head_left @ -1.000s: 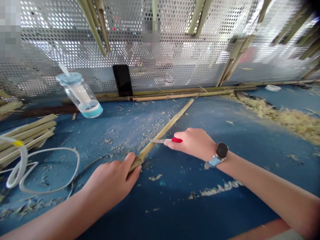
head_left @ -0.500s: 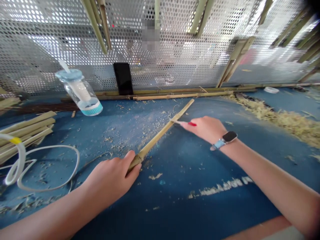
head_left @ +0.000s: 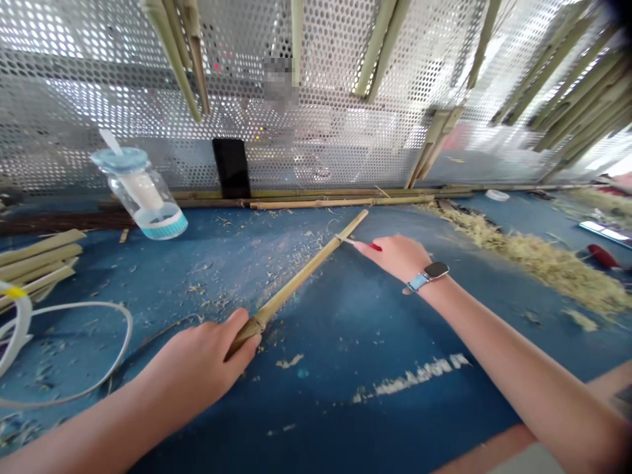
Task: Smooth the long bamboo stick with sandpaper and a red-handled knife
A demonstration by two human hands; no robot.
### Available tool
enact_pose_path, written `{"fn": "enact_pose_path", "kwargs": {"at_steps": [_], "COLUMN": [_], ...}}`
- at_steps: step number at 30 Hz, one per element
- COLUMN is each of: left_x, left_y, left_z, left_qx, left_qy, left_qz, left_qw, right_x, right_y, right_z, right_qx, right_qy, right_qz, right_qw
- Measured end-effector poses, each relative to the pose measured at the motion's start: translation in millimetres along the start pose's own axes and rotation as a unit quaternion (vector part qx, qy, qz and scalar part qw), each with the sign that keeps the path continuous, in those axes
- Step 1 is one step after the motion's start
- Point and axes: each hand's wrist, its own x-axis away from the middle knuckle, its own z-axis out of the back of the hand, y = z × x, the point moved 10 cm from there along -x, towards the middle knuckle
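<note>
My left hand (head_left: pixel 217 349) is wrapped round the near end of a bamboo strip (head_left: pixel 301 275), which slants away to the upper right over the blue table (head_left: pixel 395 336). In my right hand (head_left: pixel 395 255), with a watch on its wrist, is a small knife (head_left: pixel 378 247) with a red handle. Its thin blade lies against the strip near the far end. My right fingers are closed round the handle and hide most of it. Fine bamboo shavings (head_left: pixel 222 286) are scattered to the left of the strip.
A clear bottle with a blue lid (head_left: pixel 148 201) and a dark phone (head_left: pixel 232 168) stand at the back. Split bamboo pieces (head_left: pixel 42 257) and a white cable (head_left: pixel 126 329) are at left. A heap of shavings (head_left: pixel 538 257) lies at right, below a perforated metal wall (head_left: pixel 316 131).
The view has turned slightly to the right, so most things sit further left. The blade still touches the strip near its far end, and both hands keep their grips.
</note>
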Motion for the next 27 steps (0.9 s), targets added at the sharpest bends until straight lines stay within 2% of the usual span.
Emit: {"fn": "enact_pose_path", "kwargs": {"at_steps": [4,6,11,13,17,19,23,25,27], "left_x": [0.0,1.0,5.9,6.6,5.4,5.0,2.8,2.5,2.4], "left_y": [-1.6,-3.9,-12.8,-14.4,-21.0,-25.0,-26.9,-27.8,-29.5], "left_z": [4.6,4.5,-4.1,-7.1,-11.6,-14.9,-19.3,-22.0,-23.8], "left_qx": [0.047,0.109,0.220,0.247,0.266,0.278,0.294,0.302,0.308], "left_qy": [-0.017,-0.048,-0.131,-0.145,-0.150,-0.154,-0.162,-0.168,-0.170], "left_qz": [0.013,0.035,0.133,0.153,0.170,0.181,0.172,0.169,0.170], "left_qw": [0.999,0.992,0.957,0.946,0.937,0.931,0.926,0.923,0.921], "right_x": [20.9,24.7,11.9,15.9,29.1,25.1,9.8,10.6,17.0], "right_y": [-42.7,-51.2,-18.1,-23.1,-52.3,-48.0,-16.1,-14.5,-24.6], "right_z": [-8.1,-10.3,-4.2,-0.6,-1.6,-4.5,-2.3,5.0,10.6], "right_qx": [-0.051,-0.059,-0.015,-0.012,-0.044,-0.050,-0.022,-0.047,-0.133], "right_qy": [-0.021,-0.021,-0.003,-0.005,-0.025,-0.029,-0.007,0.019,0.031], "right_qz": [0.097,0.109,0.014,0.025,0.087,0.074,0.012,0.020,0.054], "right_qw": [0.994,0.992,1.000,1.000,0.995,0.996,1.000,0.999,0.989]}}
